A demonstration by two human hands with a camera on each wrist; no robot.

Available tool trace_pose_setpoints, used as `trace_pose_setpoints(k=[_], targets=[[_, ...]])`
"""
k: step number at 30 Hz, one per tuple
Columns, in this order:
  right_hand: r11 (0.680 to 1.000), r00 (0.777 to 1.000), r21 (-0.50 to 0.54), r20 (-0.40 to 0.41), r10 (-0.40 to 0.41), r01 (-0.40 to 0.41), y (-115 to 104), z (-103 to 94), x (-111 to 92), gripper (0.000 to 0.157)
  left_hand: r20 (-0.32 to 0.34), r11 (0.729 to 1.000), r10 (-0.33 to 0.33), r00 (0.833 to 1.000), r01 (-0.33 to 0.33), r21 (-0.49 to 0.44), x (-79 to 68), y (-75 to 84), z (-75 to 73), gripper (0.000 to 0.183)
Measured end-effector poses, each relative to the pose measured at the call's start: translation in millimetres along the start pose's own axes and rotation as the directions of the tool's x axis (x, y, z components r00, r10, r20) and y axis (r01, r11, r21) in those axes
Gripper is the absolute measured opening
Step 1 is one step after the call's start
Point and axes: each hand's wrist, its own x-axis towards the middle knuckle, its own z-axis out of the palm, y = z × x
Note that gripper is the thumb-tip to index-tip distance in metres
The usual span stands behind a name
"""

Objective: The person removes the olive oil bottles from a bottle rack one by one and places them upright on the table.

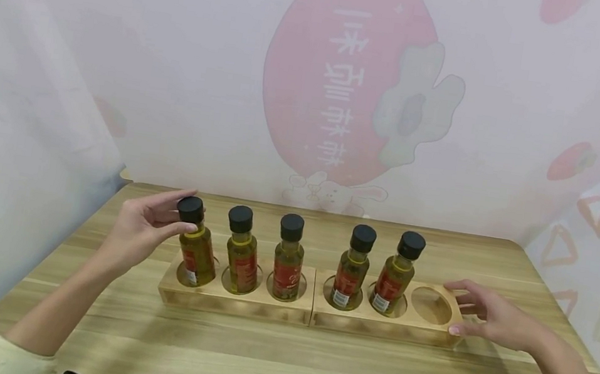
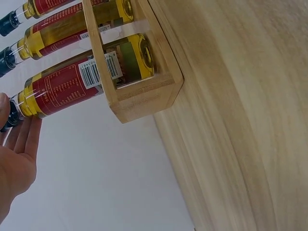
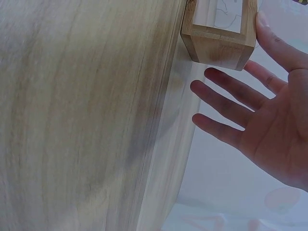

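Observation:
Two light wooden bottle racks, a left one (image 1: pixel 238 306) and a right one (image 1: pixel 372 327), stand end to end, each with three round holes. My left hand (image 1: pixel 144 223) holds the leftmost oil bottle (image 1: pixel 197 255) by its black cap and neck, thumb in front and fingers behind. This bottle has a red label and stands in the left rack's end hole. At the far end of the right rack, my right hand (image 1: pixel 499 317) pinches the corners between thumb and index finger. Its other fingers spread apart in the right wrist view.
Two similar bottles, one in the middle hole (image 1: pixel 241 261) and one beside the seam (image 1: pixel 287 267), share the left rack. The right rack holds two more, (image 1: pixel 351 276) its end hole (image 1: pixel 432 305) being vacant. A printed curtain (image 1: pixel 202 105) hangs behind the wooden table (image 1: pixel 276 367).

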Motion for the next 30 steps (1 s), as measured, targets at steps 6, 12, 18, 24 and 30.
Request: trace_pose_setpoints(k=[6,12,18,24,30], targets=[[1.000,1.000,-0.012,-0.003,-0.004,0.004,0,1.8,1,0.065,-0.039,1.000,0.018,0.999,-0.017,0.017,3.8,6.2,0.4,0.055],[1.000,1.000,-0.001,0.007,-0.005,0.005,-1,1.7,2,0.064,-0.064,0.999,0.023,0.998,-0.020,0.043,7.9,12.1,-1.0,0.053],[1.000,1.000,0.006,0.020,0.007,-0.007,-3,1.3,1,0.064,-0.086,0.998,0.018,0.996,-0.012,0.068,10.6,16.7,-2.1,0.052],[1.000,1.000,0.007,0.021,0.016,-0.017,-3,2.6,1,0.065,-0.134,0.999,0.010,0.991,-0.006,0.034,14.8,21.9,-0.3,0.051],[1.000,0.999,0.012,0.017,0.028,-0.028,-5,0.5,2,0.066,-0.190,0.999,0.025,0.981,-0.016,0.050,19.0,27.6,0.5,0.052]])
